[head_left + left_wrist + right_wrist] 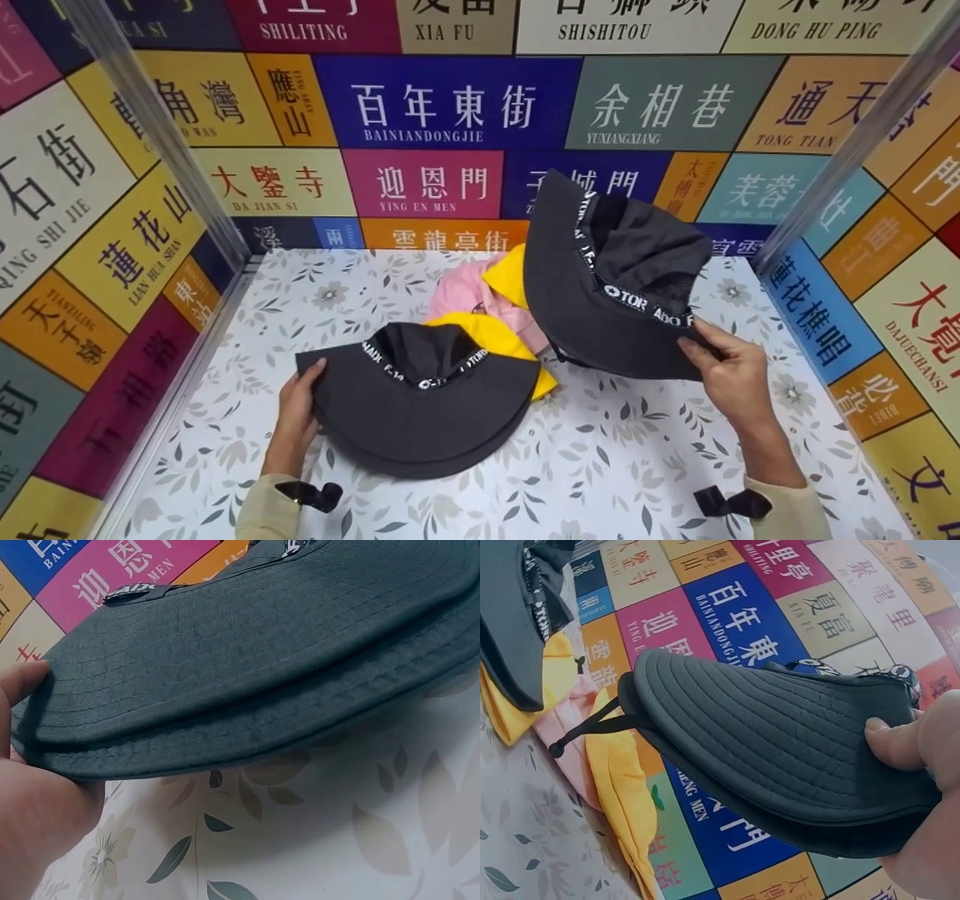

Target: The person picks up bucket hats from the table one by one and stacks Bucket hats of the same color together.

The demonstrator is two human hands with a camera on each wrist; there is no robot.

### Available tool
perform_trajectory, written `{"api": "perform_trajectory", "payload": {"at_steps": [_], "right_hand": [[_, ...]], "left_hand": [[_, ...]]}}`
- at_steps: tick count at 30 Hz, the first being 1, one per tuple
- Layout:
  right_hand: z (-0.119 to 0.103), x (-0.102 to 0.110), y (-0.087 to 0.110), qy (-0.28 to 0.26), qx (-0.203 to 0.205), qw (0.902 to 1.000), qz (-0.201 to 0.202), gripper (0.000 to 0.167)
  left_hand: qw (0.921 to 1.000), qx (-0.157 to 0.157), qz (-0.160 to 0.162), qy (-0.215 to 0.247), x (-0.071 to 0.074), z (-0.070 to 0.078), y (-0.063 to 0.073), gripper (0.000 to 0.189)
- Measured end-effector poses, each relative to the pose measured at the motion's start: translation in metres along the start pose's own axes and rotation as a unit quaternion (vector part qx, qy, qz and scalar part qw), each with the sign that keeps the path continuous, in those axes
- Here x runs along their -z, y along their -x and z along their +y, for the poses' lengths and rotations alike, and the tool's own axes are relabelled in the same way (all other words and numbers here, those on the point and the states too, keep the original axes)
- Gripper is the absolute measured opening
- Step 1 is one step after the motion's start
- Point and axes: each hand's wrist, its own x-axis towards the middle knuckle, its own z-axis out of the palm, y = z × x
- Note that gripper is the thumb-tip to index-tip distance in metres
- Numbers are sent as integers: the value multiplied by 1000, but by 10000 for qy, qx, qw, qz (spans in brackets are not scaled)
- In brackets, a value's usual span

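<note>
My left hand (300, 401) grips the left end of a black hat's (442, 420) wide brim, thumb on the upper face and fingers underneath. That hat's inside faces up, with white lettering along its inner band. In the left wrist view a second brim layer (247, 731) shows below the first. Higher up at the right, my right hand (739, 379) pinches the brim of another black hat (585, 322), held tilted with its lettered band and hollow crown showing. From its brim a dark cord (592, 725) with a small bead extends in the right wrist view.
Behind the black hats lie a pink hat (465, 289) and yellow cloth pieces (506, 277), partly covered. The table (645, 465) has a white leaf-print cover. Colourful sign-printed panels (450, 105) wall in the back and both sides, with clear corner posts (161, 120).
</note>
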Motion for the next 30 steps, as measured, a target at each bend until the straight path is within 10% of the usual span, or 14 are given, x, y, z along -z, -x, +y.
{"api": "perform_trajectory", "payload": {"at_steps": [30], "right_hand": [[-13,-53,-15,-581,758,9913,-908,31]], "left_hand": [[9903,-259,-774,1127,0,4,-1,66]]}}
